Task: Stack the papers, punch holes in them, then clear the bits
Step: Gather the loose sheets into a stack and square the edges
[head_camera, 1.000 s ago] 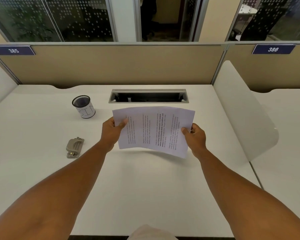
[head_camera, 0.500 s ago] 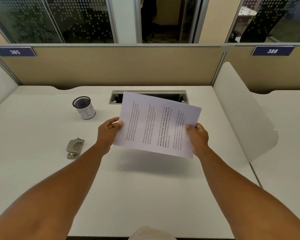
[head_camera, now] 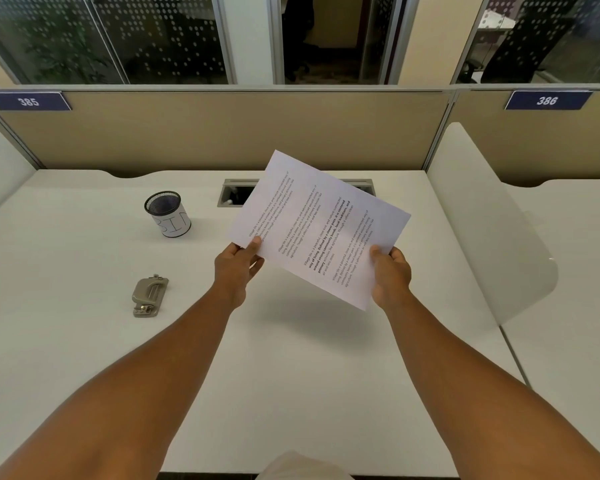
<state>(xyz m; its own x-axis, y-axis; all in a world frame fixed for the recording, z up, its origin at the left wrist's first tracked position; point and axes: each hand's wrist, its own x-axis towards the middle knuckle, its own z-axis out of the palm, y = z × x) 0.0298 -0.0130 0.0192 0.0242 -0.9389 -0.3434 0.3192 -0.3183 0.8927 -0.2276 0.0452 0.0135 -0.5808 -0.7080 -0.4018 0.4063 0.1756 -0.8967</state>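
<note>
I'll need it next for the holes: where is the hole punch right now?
In the head view the hole punch lies on the white desk, left of the left hand and nearer the person than the mesh cup.

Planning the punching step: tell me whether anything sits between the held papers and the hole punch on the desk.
Nothing visible does. The papers are held above the desk by the left hand and right hand; the hole punch lies to their left, bare desk between. The mesh bin stands farther back.
</note>
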